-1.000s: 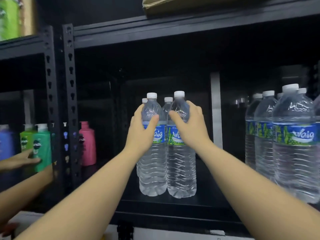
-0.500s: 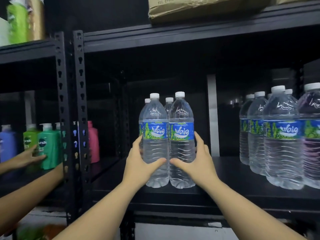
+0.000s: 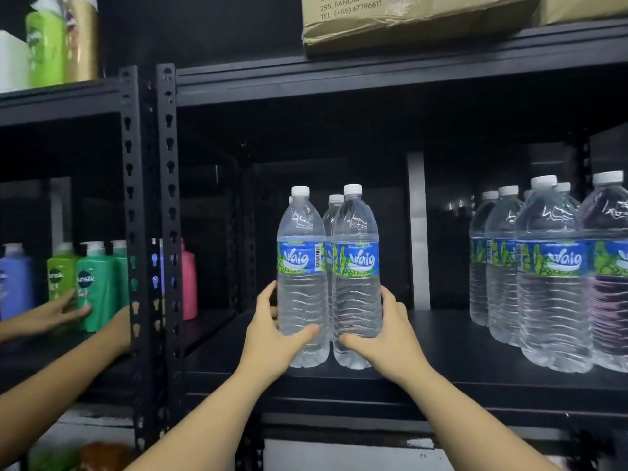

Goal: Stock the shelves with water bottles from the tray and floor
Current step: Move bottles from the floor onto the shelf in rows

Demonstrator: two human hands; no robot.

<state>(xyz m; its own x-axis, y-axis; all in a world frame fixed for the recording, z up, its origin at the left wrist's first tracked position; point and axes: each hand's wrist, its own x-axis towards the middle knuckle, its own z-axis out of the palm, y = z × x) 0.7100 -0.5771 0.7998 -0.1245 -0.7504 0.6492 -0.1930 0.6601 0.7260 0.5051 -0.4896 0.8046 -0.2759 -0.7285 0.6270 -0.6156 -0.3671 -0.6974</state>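
Two clear water bottles with blue and green labels stand side by side near the front of the black shelf [image 3: 441, 375]. My left hand [image 3: 272, 331] wraps the lower part of the left water bottle [image 3: 300, 260]. My right hand [image 3: 387, 334] wraps the lower part of the right water bottle [image 3: 356, 260]. Two more bottles [image 3: 335, 212] stand right behind them, mostly hidden. A group of several water bottles [image 3: 550, 266] stands on the same shelf at the right.
Black shelf posts [image 3: 149, 232] divide this bay from the left one, where another person's hands [image 3: 57, 314] touch green shampoo bottles [image 3: 91, 283]. A pink bottle [image 3: 188, 280] stands behind the posts. A cardboard box [image 3: 407, 22] lies on the upper shelf.
My hands slid down from the bottles' labels to their lower bodies, and the view shifted upward. Over the last half second hands and bottles have hardly moved.
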